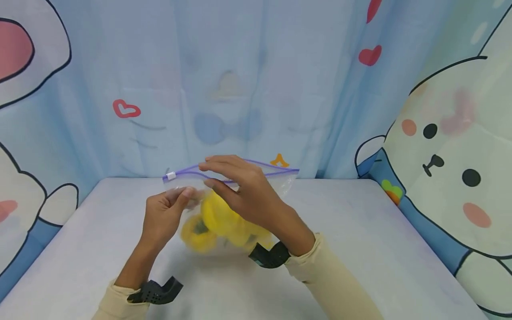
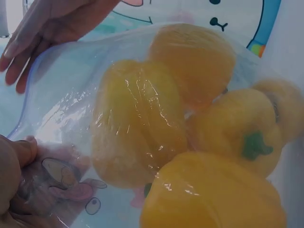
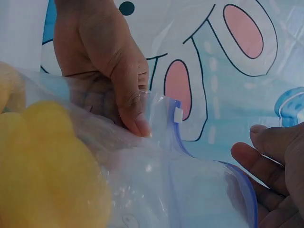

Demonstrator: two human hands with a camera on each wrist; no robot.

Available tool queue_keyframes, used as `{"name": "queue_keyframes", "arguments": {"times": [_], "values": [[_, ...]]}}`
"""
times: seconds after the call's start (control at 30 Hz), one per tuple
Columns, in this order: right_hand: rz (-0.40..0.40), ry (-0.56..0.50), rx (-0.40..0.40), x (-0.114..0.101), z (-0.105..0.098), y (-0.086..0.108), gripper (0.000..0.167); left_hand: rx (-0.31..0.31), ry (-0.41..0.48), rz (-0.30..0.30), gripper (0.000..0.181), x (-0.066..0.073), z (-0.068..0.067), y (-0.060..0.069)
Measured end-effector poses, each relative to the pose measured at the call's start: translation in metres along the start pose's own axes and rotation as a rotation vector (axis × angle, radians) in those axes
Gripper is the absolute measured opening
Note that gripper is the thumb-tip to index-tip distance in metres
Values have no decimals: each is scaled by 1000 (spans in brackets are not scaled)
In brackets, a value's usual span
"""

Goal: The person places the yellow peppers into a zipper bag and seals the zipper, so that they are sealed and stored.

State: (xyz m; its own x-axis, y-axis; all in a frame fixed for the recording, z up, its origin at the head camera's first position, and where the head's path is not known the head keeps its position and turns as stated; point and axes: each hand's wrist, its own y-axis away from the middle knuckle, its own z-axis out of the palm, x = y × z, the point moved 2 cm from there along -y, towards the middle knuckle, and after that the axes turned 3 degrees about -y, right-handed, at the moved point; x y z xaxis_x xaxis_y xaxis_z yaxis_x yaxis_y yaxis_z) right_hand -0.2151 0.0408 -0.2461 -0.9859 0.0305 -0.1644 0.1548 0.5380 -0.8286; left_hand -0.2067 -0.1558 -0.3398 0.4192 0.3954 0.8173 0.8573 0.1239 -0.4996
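A clear zip bag [image 1: 286,183] with a purple-edged mouth holds several yellow bell peppers [image 1: 218,213]; a green stem [image 2: 255,145] shows in the left wrist view. My left hand [image 1: 163,220] pinches the bag's left side between thumb and fingers, just below the white slider [image 1: 171,175]. The slider sits at the left end of the zip, and the mouth gapes beside it. Over the mouth, my right hand [image 1: 250,191] extends its fingers, which in the right wrist view lie along the purple edge [image 3: 249,190]. Part of the peppers is hidden behind the right hand.
The bag is above a white table [image 1: 340,266]. Behind the table hangs a blue curtain [image 1: 248,80] printed with cartoon animals and hearts. A black wrist strap piece [image 1: 154,291] is on the left wrist, and another [image 1: 270,255] on the right.
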Motion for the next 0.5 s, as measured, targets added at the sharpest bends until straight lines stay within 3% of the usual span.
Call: {"name": "queue_keyframes", "arguments": {"times": [0.23,0.5], "values": [[31,-24,-125,14,23,-22,32,-3,48,49,24,4,2,2],[199,-67,-317,22,40,-40,32,-17,53,55,24,5,1,2]]}}
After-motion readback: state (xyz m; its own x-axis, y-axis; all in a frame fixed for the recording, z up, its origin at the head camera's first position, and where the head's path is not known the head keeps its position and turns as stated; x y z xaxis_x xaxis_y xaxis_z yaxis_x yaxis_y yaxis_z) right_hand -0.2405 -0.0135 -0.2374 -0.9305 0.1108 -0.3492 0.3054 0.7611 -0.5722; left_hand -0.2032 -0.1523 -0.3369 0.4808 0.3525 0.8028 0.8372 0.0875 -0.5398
